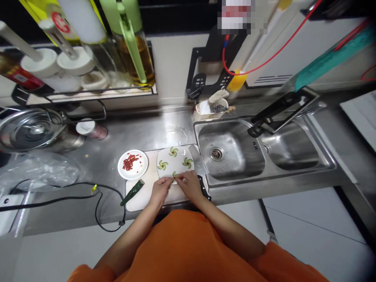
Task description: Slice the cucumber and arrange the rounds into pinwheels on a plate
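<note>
A white plate (176, 158) lies on a pale cutting board (138, 199), bearing several pinwheels of thin cucumber slices (162, 165) with small red centres. At the plate's near edge, my left hand (160, 191) and my right hand (190, 185) meet with pinched fingertips around a cucumber slice (174, 174). Fingers partly cover that slice. Under my right hand's outer side, a knife (203, 187) shows its black riveted handle, its blade beside the plate. A cut cucumber piece (132, 192) rests on the board's left edge. Left of the board, a small white dish (141, 169) holds red dried berries (130, 161).
To the right is a double steel sink (235, 152) with a black faucet (273, 111). Cables (100, 192), a plastic bag (44, 170), a lidded jar (92, 129) and a pot lid (32, 129) occupy the left counter. A seasoning rack (96, 94) hangs above.
</note>
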Motion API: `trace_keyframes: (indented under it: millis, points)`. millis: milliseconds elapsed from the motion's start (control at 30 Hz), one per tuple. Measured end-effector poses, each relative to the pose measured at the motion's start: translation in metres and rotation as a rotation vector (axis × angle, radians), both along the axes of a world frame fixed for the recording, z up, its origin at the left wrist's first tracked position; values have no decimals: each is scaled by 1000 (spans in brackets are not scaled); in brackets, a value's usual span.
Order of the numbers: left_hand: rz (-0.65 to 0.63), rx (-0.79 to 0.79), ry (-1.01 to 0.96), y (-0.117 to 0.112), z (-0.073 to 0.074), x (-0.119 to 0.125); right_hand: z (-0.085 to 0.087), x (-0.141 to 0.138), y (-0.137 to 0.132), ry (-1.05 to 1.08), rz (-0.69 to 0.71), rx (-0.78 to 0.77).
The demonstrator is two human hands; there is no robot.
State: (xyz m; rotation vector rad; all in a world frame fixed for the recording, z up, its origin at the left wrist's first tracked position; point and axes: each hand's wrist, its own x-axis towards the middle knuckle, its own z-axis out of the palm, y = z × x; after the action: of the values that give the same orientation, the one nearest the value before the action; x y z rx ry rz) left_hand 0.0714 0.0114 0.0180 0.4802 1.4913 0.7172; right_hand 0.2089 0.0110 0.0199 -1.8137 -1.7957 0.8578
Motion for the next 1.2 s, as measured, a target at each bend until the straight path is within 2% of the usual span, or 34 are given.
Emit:
trace_keyframes:
  millis: [200,300,367,467,533,633,800,1200]
  points:
    - [-48,-11,18,-5,-4,1,0,1,-3,-65,40,11]
    - [-110,45,76,-7,-5,-3,-3,5,-3,-134,96,19]
    - [-186,159,234,-8,-6,-9,-6,9,-3,-199,132,18]
    - [-338,443,516,-9,-12,-17,-11,14,-2,-267,176,20]
    - [-444,612,607,-8,-18,-20,-15,15,0,-284,203,19]
    - [-550,740,672,-6,-29,-19,-20,14,3,-301,235,21]
    - [-648,774,761,-2,-40,-14,-27,12,6,-318,251,44]
    - [-755,741,892,0,-41,-11,-31,10,7,-324,252,28]
